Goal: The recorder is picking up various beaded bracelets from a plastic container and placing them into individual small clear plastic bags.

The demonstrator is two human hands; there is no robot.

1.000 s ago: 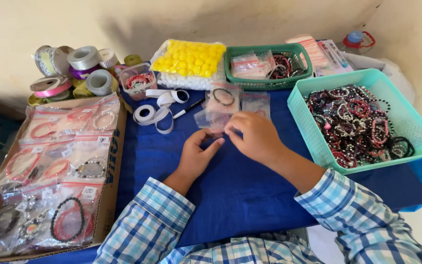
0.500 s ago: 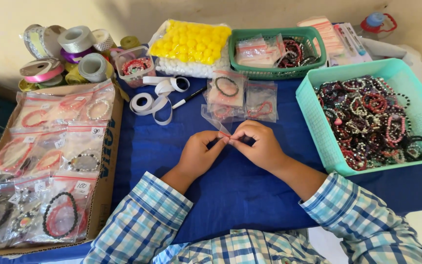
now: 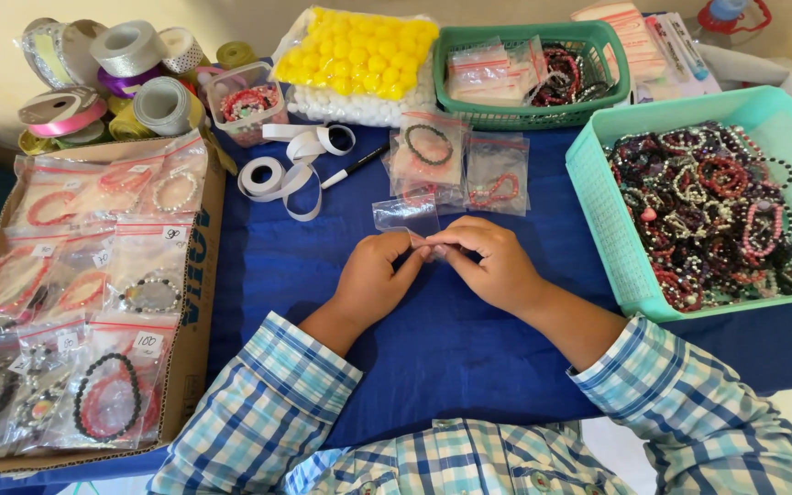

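A: Hands?
B: Left hand [image 3: 370, 280] and right hand [image 3: 490, 266] both pinch the small clear bag [image 3: 407, 216] by its near edge.
A: Bag orientation?
B: Long axis sideways, body pointing away toward the green basket [image 3: 532, 115], just short of it.

clear bag's [image 3: 405, 214] lower edge behind fingertips [image 3: 419, 249]

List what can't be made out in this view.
- Head view: whether the clear bag holds anything; both hands' fingers cover its lower edge.
- Cardboard box: left end cut off by the frame edge.
- Bottle: mostly cut off by the top edge.
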